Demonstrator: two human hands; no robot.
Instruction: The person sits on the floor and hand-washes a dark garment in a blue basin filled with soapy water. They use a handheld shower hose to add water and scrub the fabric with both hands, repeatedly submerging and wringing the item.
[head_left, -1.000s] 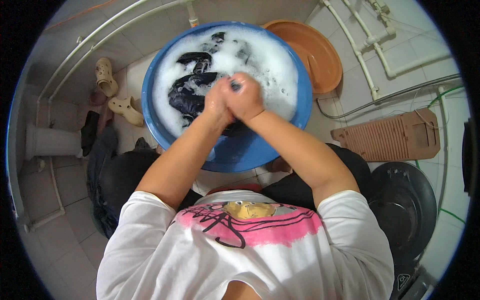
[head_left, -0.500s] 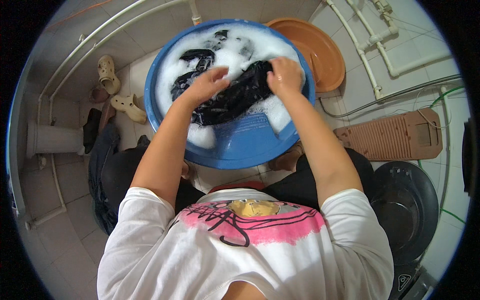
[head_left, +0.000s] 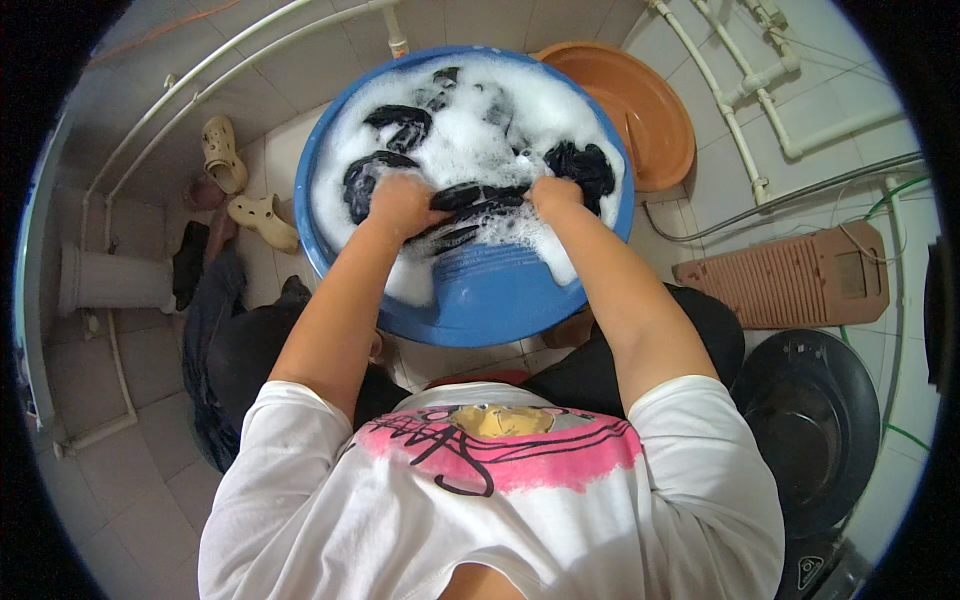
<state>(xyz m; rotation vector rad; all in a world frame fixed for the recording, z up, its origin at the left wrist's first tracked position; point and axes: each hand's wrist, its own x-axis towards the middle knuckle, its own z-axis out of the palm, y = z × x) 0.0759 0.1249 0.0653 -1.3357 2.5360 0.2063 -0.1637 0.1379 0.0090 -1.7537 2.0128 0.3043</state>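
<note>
A round blue tub [head_left: 460, 325] full of white suds [head_left: 465, 150] stands in front of me. In it lies a dark, wet piece of clothing [head_left: 490, 203], stretched between my hands above the tub's built-in ridged slope [head_left: 485, 272]. My left hand [head_left: 402, 203] is closed on its left part, with the fingers partly lost in foam. On the other side my right hand [head_left: 555, 196] grips the cloth, next to a dark bunched part [head_left: 585, 172]. More black fabric [head_left: 405, 125] pokes through the foam farther back.
An orange basin [head_left: 650, 120] sits behind the tub at the right. A brown washboard [head_left: 790, 278] and a black basin [head_left: 810, 430] are on my right. Cream clogs [head_left: 262, 222] lie at the left, with dark clothing [head_left: 212, 350] nearer me. Pipes [head_left: 735, 120] line the walls.
Both hands have come down and nearer me, onto the cloth. My left hand, open and raised before, has closed on it. The raised dark bundle now lies lower, stretched out in the suds.
</note>
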